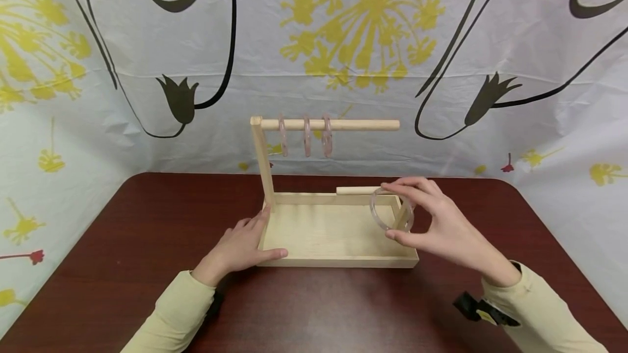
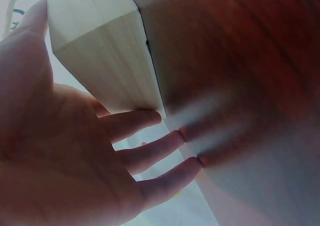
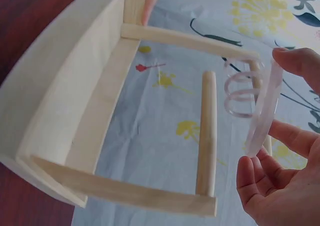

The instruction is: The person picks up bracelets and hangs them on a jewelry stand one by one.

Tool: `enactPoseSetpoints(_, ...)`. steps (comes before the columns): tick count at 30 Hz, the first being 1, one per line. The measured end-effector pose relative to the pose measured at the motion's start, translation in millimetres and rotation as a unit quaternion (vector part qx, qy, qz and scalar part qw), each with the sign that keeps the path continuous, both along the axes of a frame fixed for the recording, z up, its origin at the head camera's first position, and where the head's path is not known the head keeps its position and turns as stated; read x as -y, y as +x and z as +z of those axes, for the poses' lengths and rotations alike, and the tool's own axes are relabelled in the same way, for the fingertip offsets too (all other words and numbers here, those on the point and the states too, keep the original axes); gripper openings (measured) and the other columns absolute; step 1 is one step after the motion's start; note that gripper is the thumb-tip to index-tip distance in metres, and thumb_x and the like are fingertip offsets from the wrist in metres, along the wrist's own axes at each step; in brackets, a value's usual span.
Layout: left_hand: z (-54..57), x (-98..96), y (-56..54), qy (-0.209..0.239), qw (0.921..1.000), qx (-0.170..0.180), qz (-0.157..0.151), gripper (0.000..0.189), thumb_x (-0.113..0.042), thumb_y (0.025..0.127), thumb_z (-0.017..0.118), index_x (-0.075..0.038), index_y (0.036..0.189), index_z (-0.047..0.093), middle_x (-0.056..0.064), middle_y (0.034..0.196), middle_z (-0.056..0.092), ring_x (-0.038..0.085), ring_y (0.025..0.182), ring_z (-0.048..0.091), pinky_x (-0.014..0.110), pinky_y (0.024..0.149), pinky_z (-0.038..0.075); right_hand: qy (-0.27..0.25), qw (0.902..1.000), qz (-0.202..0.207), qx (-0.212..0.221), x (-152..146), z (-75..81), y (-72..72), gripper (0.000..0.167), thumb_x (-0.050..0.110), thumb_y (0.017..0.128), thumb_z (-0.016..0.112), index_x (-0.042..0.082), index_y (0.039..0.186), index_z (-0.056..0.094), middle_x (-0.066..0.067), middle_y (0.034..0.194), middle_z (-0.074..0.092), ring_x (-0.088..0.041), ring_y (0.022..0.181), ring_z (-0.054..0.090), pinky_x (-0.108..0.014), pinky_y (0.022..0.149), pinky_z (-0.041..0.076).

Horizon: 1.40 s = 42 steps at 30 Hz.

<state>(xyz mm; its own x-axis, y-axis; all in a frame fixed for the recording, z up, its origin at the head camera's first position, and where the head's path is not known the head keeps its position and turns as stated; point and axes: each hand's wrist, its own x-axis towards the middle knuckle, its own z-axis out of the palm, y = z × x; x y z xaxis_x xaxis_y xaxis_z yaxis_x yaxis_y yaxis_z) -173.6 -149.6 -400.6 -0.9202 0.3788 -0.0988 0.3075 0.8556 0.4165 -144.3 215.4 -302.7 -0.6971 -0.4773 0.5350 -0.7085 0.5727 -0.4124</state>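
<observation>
My right hand (image 1: pixel 446 225) holds a clear pinkish bangle (image 1: pixel 374 212) upright between thumb and fingertips, over the right end of a wooden stand's tray (image 1: pixel 338 262). The right wrist view shows this bangle (image 3: pixel 265 106) almost edge-on. Several similar bangles (image 1: pixel 307 138) hang spaced along the left half of the stand's upper rod (image 1: pixel 368 125). At the tray's front left corner rests my left hand (image 1: pixel 240 245), thumb over the front wall and fingers along the left side. In the left wrist view its fingers (image 2: pixel 155 153) look nearly straight, with fingertips on the table.
A shorter, lower rod (image 1: pixel 355 191) lies behind the tray's right end, its right part hidden by the right hand. The left post (image 1: pixel 262 162) carries the upper rod. Beneath is a dark red-brown table (image 1: pixel 319 309); a patterned sheet (image 1: pixel 275 42) hangs behind it.
</observation>
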Motion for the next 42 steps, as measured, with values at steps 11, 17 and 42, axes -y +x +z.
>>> enactPoseSetpoints(11,0.5,0.4,1.6,0.001,1.0,0.004,-0.001,0.106,-0.065,0.083,0.062,-0.003,0.154,0.014,0.017,0.154,0.029,0.046,0.129,0.038,0.066,0.095,0.032,0.011,0.9987,-0.042,0.027,-7,16.9,-13.7,0.069,0.01,0.071,0.085,0.015,0.134,0.057,0.001,0.124,0.052,-0.012,0.092,0.047,-0.026,0.081,0.035)
enactPoseSetpoints(17,2.8,-0.3,1.8,0.001,1.0,0.006,-0.001,0.106,-0.065,0.083,0.061,-0.002,0.154,0.014,0.018,0.154,0.029,0.046,0.128,0.038,0.066,0.095,0.033,0.008,0.9982,-0.056,0.022,-7,26.2,-24.7,0.067,0.01,0.074,0.082,0.012,0.136,0.056,-0.003,0.126,0.051,-0.012,0.09,0.047,-0.025,0.078,0.039)
enactPoseSetpoints(42,3.5,-0.8,1.3,0.0,1.0,0.009,0.003,0.107,-0.065,0.083,0.062,-0.003,0.155,0.013,0.017,0.154,0.029,0.045,0.129,0.038,0.066,0.096,0.032,-0.058,0.9907,-0.114,0.047,3,52.2,-67.4,0.064,0.015,0.081,0.077,0.012,0.14,0.053,-0.013,0.131,0.045,-0.026,0.106,0.046,-0.035,0.085,0.037)
